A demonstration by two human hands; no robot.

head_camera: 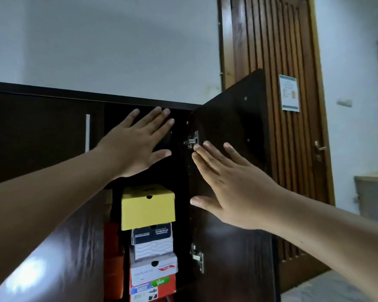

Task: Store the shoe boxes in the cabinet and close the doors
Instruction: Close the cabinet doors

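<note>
The cabinet (42, 136) is dark brown, its top edge running across the middle of the view. The right door (231, 131) stands swung outward, its inner face toward the camera, with two metal hinges (192, 140) on its hinge edge. The left door (37, 214) is dim and partly covered by the left forearm; whether it is fully shut cannot be told. A pale vertical strip, possibly a handle (87, 132), shows on the cabinet front left of the opening.

Inside the opening sits a stack of shoe boxes. The yellow box (148, 209) is on top, its end facing out. Below it lie a dark-labelled box (152, 234), a white box (153, 269) and a red box (153, 289), the last cut off by the lower edge of the frame. Label print is too small to read. An orange box (111, 258) stands left of the stack, largely hidden in shadow. The cabinet interior above the stack is too dark to make out.

The left hand (135, 147) is raised above the yellow box, in front of the opening, fingers (159, 118) spread and holding nothing. The right hand (229, 184) is flat before the inner face of the right door, fingers (212, 155) spread, gripping nothing; actual contact with the door cannot be confirmed.

Right of the cabinet is a wooden room door (282, 51) bearing a paper notice (289, 93), its text illegible.
</note>
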